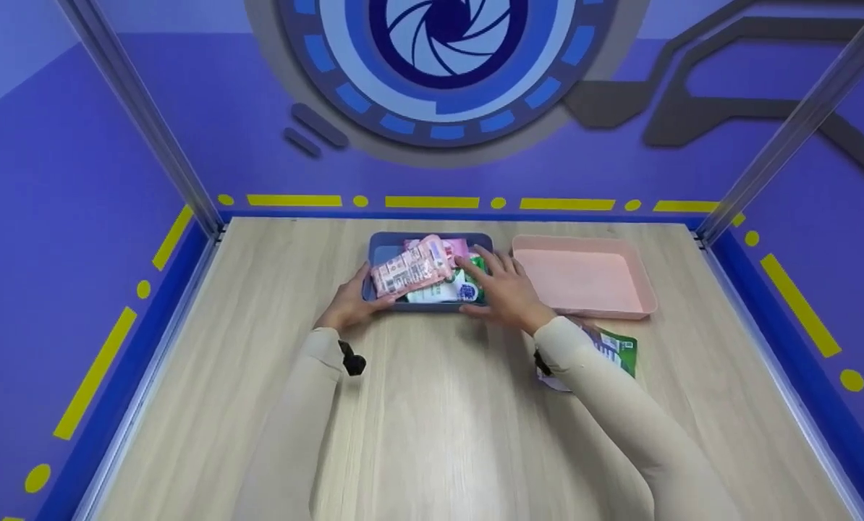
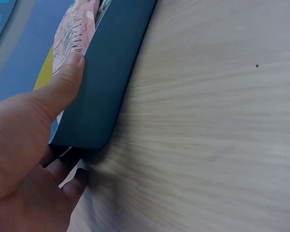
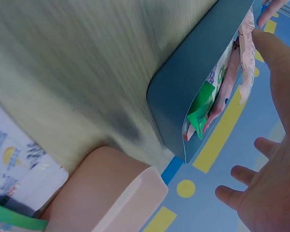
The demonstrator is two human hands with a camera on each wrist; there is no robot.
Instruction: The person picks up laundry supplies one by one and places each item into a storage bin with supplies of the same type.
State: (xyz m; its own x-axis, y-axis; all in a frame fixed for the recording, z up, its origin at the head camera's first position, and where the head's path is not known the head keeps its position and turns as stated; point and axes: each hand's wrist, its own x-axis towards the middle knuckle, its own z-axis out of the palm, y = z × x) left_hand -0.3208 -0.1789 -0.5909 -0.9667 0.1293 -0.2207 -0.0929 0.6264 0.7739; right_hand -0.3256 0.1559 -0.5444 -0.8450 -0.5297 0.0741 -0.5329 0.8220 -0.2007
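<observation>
A dark blue tray (image 2: 99, 82) holds several flat snack-type packets. Uppermost is a pink packet (image 1: 410, 269) with printed white panels, tilted across a green and white packet (image 1: 443, 289) and another pink one (image 1: 455, 248) behind. My left hand (image 1: 350, 302) grips the tray's left end, thumb at the front rim beside the pink packet and fingers round the corner. Above the tray's right end my right hand (image 1: 508, 289) spreads its fingers, with the index fingertip near the upper pink packet's right edge. In the right wrist view its thumb (image 3: 273, 48) overlaps that packet.
A pale pink tray (image 1: 584, 275) stands to the right of the blue one, with no packets inside. In front of it, partly hidden by my right forearm, lies a green and white packet (image 1: 624, 351). Blue panels (image 1: 446, 177) wall the table's back and sides.
</observation>
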